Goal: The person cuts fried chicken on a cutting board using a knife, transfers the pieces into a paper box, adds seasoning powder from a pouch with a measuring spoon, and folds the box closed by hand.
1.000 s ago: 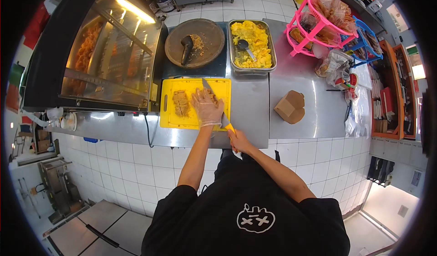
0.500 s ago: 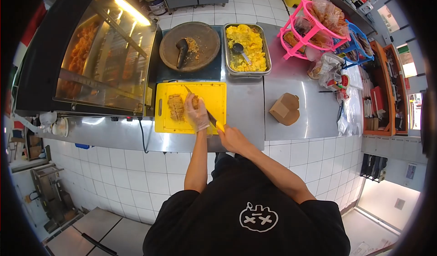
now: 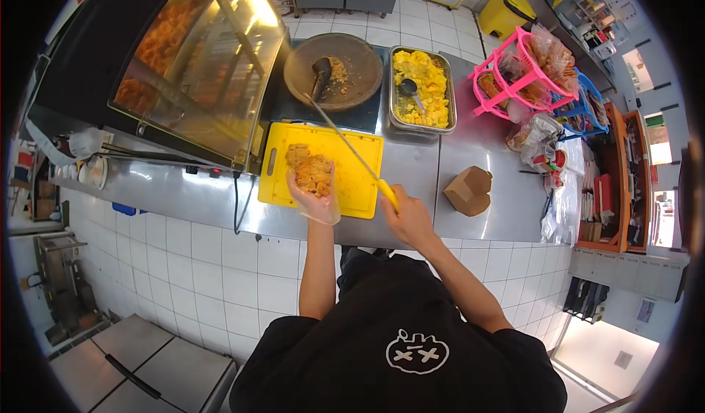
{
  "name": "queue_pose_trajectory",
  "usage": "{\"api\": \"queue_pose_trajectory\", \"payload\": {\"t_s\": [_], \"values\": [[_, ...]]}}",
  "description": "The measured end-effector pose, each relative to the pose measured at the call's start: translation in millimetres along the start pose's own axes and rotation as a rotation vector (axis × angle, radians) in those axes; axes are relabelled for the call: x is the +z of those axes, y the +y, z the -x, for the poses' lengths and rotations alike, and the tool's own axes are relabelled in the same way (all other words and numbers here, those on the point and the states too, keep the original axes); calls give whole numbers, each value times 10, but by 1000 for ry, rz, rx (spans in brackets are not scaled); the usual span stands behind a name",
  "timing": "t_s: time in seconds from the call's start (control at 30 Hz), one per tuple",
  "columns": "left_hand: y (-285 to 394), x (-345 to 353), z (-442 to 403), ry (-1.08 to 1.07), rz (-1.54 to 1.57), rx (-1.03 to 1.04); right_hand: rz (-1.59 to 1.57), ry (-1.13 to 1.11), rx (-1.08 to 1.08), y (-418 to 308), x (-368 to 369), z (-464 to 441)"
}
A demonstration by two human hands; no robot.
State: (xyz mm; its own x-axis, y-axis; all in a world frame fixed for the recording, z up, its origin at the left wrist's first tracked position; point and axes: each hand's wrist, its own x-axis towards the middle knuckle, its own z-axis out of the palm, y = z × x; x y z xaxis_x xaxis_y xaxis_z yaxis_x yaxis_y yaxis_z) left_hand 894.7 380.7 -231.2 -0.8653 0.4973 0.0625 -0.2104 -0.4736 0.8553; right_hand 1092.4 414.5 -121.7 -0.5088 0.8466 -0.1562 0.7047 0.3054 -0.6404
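Carefully: loose pieces (image 3: 313, 176) and a bare blade

My left hand (image 3: 317, 206), in a clear plastic glove, is cupped palm up around crumbed, browned pieces, thumb along one side and fingers along the other. They are heaped above the yellow cutting board (image 3: 358, 198), beside a cut portion (image 3: 297, 152) lying on it. If my palm tipped or squeezed, I judge the outer pieces would slide off or crumble. My right hand (image 3: 411, 221), ungloved, is closed on the handle of the knife (image 3: 346, 140); its blade slants over the board towards the mortar (image 3: 294, 75). A careless swing could knock the rim, or nick my gloved fingers.

The heap hides most of my left fingers, and I can't tell whether the back of that hand touches the board. Nor can I tell if the knife tip touches the mortar or just overlaps it. Glare blurs the display cabinet's (image 3: 202, 64) contents.
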Motion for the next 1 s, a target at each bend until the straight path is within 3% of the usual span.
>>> {"api": "queue_pose_trajectory", "payload": {"t_s": [0.1, 0.17, 0.23, 0.33, 0.43, 0.47, 0.53, 0.6, 0.67, 0.77, 0.83, 0.87, 0.97, 1.0], "values": [[365, -65, -73, 138, 672, -442, 27, 10, 43, 488, 326, 58], [448, -152, -163, 165, 798, -574, 42, 0, 102, 743, 627, 74], [370, -147, -103, 7, 314, -307, 37, 62, 48, 881, 954, 4], [113, -266, -74, -224, 69, -123, 59, -13, 118, 757, 1174, -43], [377, 204, 160, -160, 513, -465, 185, 135, -128, 705, 976, 26], [426, 368, 208, -236, 476, -464, 95, 223, -114, 685, 746, 90], [624, 724, 189, -148, 879, -891, -83, 389, -136, 698, 260, 181], [315, 961, 528, -456, 274, -267, -145, 676, -73, 1051, -239, 297], [303, 1274, 739, -447, 417, -516, -169, 862, 189, 1500, -658, 436], [53, 1798, 946, -307, 647, -895, -9, 693, 535, 2088, -995, 564], [-145, 2146, 1103, -255, 744, -1049, -352, 486, 623, 2424, -920, 589], [-250, 2299, 1193, -258, 782, -1098, -521, 382, 652, 2569, -904, 566], [-558, 2608, 1500, -154, 824, -1226, -548, 472, 518, 2739, -762, 569], [-610, 2684, 1609, -133, 718, -1177, -558, 464, 522, 2740, -751, 602]]}}
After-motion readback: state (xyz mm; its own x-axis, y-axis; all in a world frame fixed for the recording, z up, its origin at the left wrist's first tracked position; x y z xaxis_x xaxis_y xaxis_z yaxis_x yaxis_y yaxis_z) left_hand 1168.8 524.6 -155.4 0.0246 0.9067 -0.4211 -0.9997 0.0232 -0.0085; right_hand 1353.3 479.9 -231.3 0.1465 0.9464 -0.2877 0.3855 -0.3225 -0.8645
